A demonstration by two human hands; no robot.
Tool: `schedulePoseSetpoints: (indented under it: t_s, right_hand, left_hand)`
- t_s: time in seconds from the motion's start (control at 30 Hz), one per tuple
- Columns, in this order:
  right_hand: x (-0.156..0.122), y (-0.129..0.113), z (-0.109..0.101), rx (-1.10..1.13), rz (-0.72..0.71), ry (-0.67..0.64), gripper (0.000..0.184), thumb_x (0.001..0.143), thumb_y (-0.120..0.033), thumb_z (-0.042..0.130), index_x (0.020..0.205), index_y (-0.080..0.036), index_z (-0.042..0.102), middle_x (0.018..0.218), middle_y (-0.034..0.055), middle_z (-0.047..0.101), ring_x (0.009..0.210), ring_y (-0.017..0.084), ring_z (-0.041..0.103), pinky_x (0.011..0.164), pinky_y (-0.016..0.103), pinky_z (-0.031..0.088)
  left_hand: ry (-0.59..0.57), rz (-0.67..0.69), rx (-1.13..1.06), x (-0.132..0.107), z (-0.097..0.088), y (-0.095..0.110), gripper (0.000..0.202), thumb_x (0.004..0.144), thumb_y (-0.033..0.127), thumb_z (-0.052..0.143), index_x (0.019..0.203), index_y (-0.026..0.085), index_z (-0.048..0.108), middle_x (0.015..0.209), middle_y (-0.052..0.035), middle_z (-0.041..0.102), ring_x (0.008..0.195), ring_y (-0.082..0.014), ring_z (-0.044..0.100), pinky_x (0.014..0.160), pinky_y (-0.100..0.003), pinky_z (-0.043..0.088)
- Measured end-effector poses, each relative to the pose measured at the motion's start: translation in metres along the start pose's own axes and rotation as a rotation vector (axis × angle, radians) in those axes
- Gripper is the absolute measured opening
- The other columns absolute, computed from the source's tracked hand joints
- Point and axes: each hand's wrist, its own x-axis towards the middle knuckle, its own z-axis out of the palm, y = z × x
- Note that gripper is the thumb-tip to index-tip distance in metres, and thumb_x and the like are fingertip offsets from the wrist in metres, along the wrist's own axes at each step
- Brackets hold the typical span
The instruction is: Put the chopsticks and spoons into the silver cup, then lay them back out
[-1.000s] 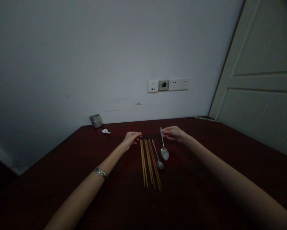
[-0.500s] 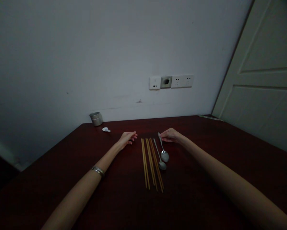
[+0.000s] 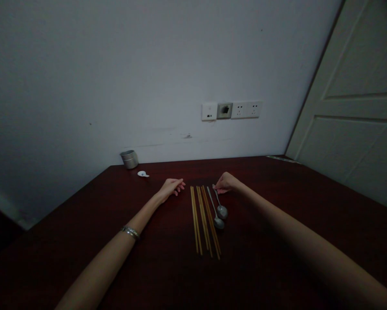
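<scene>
My right hand (image 3: pixel 225 184) pinches the handle end of a metal spoon (image 3: pixel 222 212), whose bowl points toward me. A second metal spoon (image 3: pixel 218 223) lies just left of it, its bowl close to the first one. Several wooden chopsticks (image 3: pixel 204 221) are laid side by side, left of the spoons, roughly lengthwise. My left hand (image 3: pixel 172 188) rests to the left of the chopsticks' far ends, apart from them, with fingers loosely bent and nothing in it. A metal bracelet is on the left wrist.
A metal cup (image 3: pixel 129 159) stands at the table's far left corner by the wall. In front of it lies a white spoon (image 3: pixel 143 174). Wall sockets (image 3: pixel 245 110) are above the dark red table (image 3: pixel 167 275); a white door (image 3: pixel 358 116) is at right.
My right hand has lowered the spoon's handle end slightly toward the table and me. The spoon's bowl has tilted. My left hand has stayed nearly still.
</scene>
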Motion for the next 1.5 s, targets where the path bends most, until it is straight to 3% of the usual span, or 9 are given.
schedulePoseSetpoints:
  t_s: [0.23, 0.5, 0.83, 1.07, 1.33, 1.43, 1.5]
  right_hand:
    - [-0.001, -0.002, 0.003, -0.07, 0.061, -0.018, 0.022, 0.05, -0.029, 0.075, 0.053, -0.011, 0.064, 0.05, 0.0043, 0.064, 0.057, 0.015, 0.063, 0.048, 0.015, 0.047]
    - [-0.007, -0.004, 0.003, -0.045, 0.082, -0.073, 0.02, 0.055, -0.025, 0.072, 0.048, -0.012, 0.059, 0.046, 0.0016, 0.061, 0.055, 0.013, 0.062, 0.05, 0.016, 0.048]
    - [-0.003, 0.003, 0.002, -0.028, 0.027, -0.065, 0.019, 0.053, -0.023, 0.074, 0.048, -0.013, 0.059, 0.045, 0.0012, 0.061, 0.053, 0.013, 0.061, 0.049, 0.015, 0.047]
    - [-0.003, 0.008, -0.011, 0.117, 0.041, -0.073, 0.025, 0.059, -0.029, 0.071, 0.049, -0.012, 0.056, 0.043, 0.0019, 0.059, 0.041, 0.011, 0.057, 0.042, 0.017, 0.047]
    - [-0.012, 0.042, -0.031, 0.27, 0.007, 0.094, 0.03, 0.072, -0.039, 0.058, 0.06, -0.012, 0.053, 0.044, 0.0014, 0.056, 0.035, 0.008, 0.052, 0.036, 0.017, 0.044]
    - [-0.016, 0.061, -0.037, 0.374, 0.01, 0.081, 0.029, 0.074, -0.039, 0.056, 0.068, -0.011, 0.056, 0.049, 0.0022, 0.057, 0.04, 0.008, 0.053, 0.039, 0.017, 0.045]
    - [-0.019, 0.072, -0.04, 0.448, -0.031, 0.067, 0.027, 0.075, -0.039, 0.055, 0.072, -0.011, 0.057, 0.053, 0.0028, 0.058, 0.043, 0.007, 0.054, 0.043, 0.016, 0.046]
  left_hand:
    - [-0.011, 0.014, 0.028, 0.0, 0.0, -0.002, 0.038, 0.069, 0.045, 0.055, 0.075, 0.008, 0.061, 0.065, -0.0054, 0.058, 0.047, -0.006, 0.044, 0.036, -0.016, 0.034]
    - [0.006, 0.019, 0.071, 0.0, 0.001, -0.003, 0.037, 0.071, 0.044, 0.054, 0.075, 0.008, 0.061, 0.065, -0.006, 0.059, 0.046, -0.0055, 0.043, 0.036, -0.015, 0.034]
    - [0.003, 0.028, 0.1, -0.001, 0.002, -0.003, 0.036, 0.071, 0.043, 0.053, 0.074, 0.009, 0.061, 0.064, -0.0054, 0.059, 0.046, -0.006, 0.044, 0.035, -0.016, 0.035]
    - [-0.004, 0.049, 0.11, -0.002, 0.002, -0.003, 0.034, 0.072, 0.042, 0.053, 0.072, 0.009, 0.061, 0.062, -0.0052, 0.058, 0.045, -0.0064, 0.044, 0.035, -0.017, 0.035]
    - [0.013, 0.06, 0.095, -0.009, 0.004, 0.003, 0.037, 0.071, 0.045, 0.053, 0.076, 0.009, 0.061, 0.065, -0.0054, 0.058, 0.046, -0.0063, 0.045, 0.035, -0.017, 0.035]
    - [0.076, 0.112, 0.174, -0.011, -0.008, 0.015, 0.041, 0.072, 0.048, 0.049, 0.078, 0.01, 0.061, 0.068, -0.0067, 0.059, 0.046, -0.007, 0.045, 0.035, -0.017, 0.035]
    - [0.149, 0.186, 0.314, -0.01, -0.026, 0.026, 0.04, 0.074, 0.047, 0.046, 0.08, 0.01, 0.061, 0.071, -0.0074, 0.06, 0.049, -0.009, 0.048, 0.038, -0.019, 0.036]
